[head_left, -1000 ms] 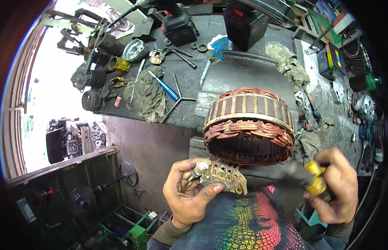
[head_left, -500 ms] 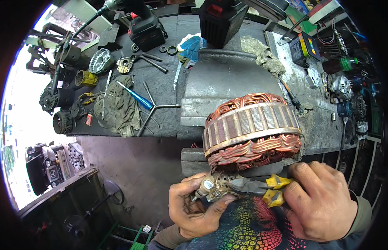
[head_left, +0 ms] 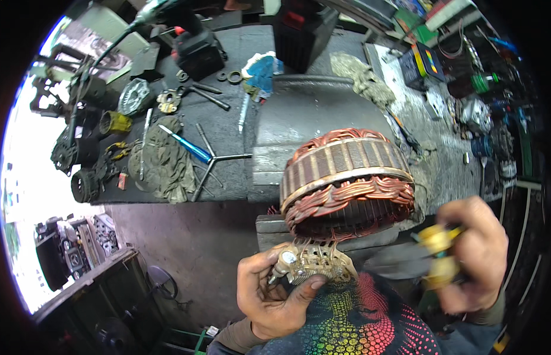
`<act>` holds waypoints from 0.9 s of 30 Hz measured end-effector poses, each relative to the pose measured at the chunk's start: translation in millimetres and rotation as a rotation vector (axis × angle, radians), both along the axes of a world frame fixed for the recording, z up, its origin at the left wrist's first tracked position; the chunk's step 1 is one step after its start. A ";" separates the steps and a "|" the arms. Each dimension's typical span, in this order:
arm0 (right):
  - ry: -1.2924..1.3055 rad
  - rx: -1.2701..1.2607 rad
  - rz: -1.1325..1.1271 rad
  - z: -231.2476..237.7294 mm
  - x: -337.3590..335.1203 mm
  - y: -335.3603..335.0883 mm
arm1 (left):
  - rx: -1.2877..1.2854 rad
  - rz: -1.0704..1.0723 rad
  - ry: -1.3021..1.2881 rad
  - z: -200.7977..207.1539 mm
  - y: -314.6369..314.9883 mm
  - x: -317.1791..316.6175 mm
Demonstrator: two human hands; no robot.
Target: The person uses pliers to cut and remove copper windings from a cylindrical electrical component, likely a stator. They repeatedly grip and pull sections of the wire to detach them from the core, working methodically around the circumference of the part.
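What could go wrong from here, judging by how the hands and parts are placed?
Thin leads run between the copper-wound stator and the rectifier assembly in the left hand; a tug on the rectifier could strain or break one. The left thumb lies along the rectifier's near edge, so the yellow-handled pliers in the right hand might pinch it if they close there.

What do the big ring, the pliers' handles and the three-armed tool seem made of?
Ring: glossy reddish wire bundles, probably copper; dull ridged core, likely metal. Pliers' handles: yellow, likely plastic or rubber; motion blur hides their finish. Three-armed tool: smooth, greyish, probably steel, judging by its sheen.
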State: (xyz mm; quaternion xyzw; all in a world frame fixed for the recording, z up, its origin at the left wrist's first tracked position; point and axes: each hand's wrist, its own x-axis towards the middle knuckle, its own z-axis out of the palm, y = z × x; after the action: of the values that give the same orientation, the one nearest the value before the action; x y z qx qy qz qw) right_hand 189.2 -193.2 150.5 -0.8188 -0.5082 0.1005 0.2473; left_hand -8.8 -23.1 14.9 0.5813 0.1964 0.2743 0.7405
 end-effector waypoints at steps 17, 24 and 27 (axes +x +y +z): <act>-0.108 0.417 -0.016 -53.4 14.1 85.7 | -0.019 0.447 0.135 22.7 -10.0 7.7; -0.029 0.258 0.050 -53.3 5.9 87.9 | -0.028 0.529 0.216 43.3 -0.9 -1.6; -0.016 0.254 0.008 -60.2 8.7 87.2 | 0.023 0.496 0.189 44.5 3.4 0.7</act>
State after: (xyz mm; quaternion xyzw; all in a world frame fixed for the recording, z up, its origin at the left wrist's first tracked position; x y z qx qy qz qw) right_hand 197.9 -106.0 90.4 -0.7796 -0.5221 0.0298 0.3444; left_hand -8.1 -19.7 59.4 0.5468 0.3980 0.3943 0.6222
